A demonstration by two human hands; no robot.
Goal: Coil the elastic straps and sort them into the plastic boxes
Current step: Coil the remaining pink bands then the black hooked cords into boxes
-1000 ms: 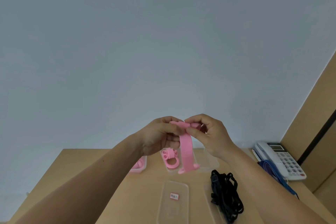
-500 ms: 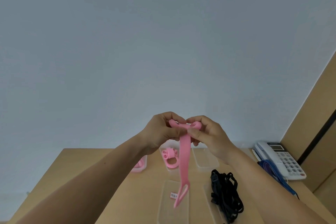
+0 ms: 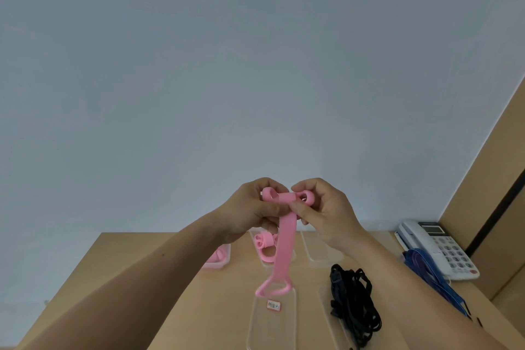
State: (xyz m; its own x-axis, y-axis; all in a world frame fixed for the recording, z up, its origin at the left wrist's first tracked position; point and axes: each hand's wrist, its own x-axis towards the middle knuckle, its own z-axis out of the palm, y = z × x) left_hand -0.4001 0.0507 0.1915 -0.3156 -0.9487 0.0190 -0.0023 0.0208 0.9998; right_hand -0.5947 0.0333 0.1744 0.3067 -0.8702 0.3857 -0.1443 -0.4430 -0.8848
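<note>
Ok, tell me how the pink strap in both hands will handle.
Probably floppy: the pink strap hangs limp below the left hand and right hand. Likely light, since fingertip pinches carry it. Its top loops may spring open if released.

- 2 forearms show, the left forearm (image 3: 170,278) and the right forearm (image 3: 397,278), both bare from the wrist to the lower edge of the view.
- Any clothing higher up the arms lies outside the view.
- The left forearm carries 1 small dark mole (image 3: 162,254) on its upper side.
- The left hand (image 3: 250,213) and the right hand (image 3: 326,213) are bare as well.
- The fingers (image 3: 305,186) are bare, with knuckle creases visible; the nails are too small to make out.
</note>
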